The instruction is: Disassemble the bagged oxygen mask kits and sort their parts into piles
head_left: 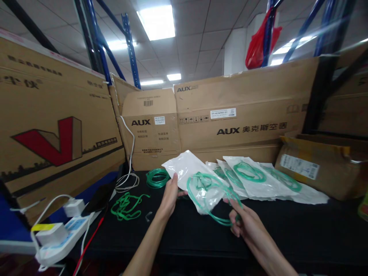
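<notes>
My left hand (171,196) is closed on the left edge of a clear and white plastic bag (184,168), held tilted above the black tabletop. A loop of green tubing (214,217) lies across the front of this bag, and part of it seems to be within it. Around the tubing's right side my right hand (240,217) has its fingers curled. Just behind, several white bags (250,174) with coiled green tubing lie overlapping. Left of my left hand sit a neat green tubing coil (157,178) and a tangle of flat green strap (128,206).
A white power strip (66,237) with plugged chargers, a dark phone-like object (100,195) and cables lie at the left. Large cardboard panels (230,107) wall the back, with another box panel (57,115) on the left. An opened cardboard box (324,165) stands at the right.
</notes>
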Demonstrator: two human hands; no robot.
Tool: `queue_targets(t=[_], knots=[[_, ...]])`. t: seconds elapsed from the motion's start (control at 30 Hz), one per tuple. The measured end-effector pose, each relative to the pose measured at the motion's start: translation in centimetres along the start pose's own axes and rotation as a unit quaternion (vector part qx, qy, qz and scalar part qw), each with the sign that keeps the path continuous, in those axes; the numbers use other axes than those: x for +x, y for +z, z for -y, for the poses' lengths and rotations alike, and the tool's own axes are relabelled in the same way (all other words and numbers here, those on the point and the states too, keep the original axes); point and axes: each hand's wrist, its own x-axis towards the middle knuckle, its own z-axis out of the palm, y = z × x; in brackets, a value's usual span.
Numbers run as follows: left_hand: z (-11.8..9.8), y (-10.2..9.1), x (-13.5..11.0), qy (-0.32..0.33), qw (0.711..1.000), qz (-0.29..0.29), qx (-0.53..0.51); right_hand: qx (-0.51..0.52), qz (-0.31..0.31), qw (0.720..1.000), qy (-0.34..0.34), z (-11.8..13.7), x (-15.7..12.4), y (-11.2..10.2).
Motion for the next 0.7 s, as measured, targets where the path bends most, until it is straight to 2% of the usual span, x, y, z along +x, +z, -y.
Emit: queue_targets(t=[0.1,0.17,0.3,0.4,0.53,0.63,0.7], knots=[[-1.0,-1.1,1.6,0.021,0.998,-0.053,-0.003,-0.01,0.003,1.0,0.007,1.4,-0.5,-2.4],[-1.6,-1.8,2.7,0.033,0.996,-0.082,-0.004,0.005,-0.022,1.0,0.003,2.2,-0.7,-4.2],[-1.9,-2.5,4.6,0.027,0.994,-0.104,0.018,0.025,-0.068,0.997,-0.011,3.2,-1.0,-6.9],[-1.7,-2.1,5.5,-0.001,0.995,-0.078,0.06,0.049,-0.068,0.996,-0.024,3.2,-1.3,-7.6],[-1.5,-1.2,6.1,-0.034,0.987,-0.014,0.158,0.079,-0.054,0.995,-0.036,3.1,-1.8,-7.8],[-1.6,-0.6,6.7,-0.051,0.961,0.039,0.27,0.104,-0.044,0.992,-0.048,3.0,-2.2,-8.1],[-1.9,-0.4,7.0,-0.052,0.93,0.075,0.356,0.116,-0.041,0.991,-0.055,3.0,-2.5,-8.3]])
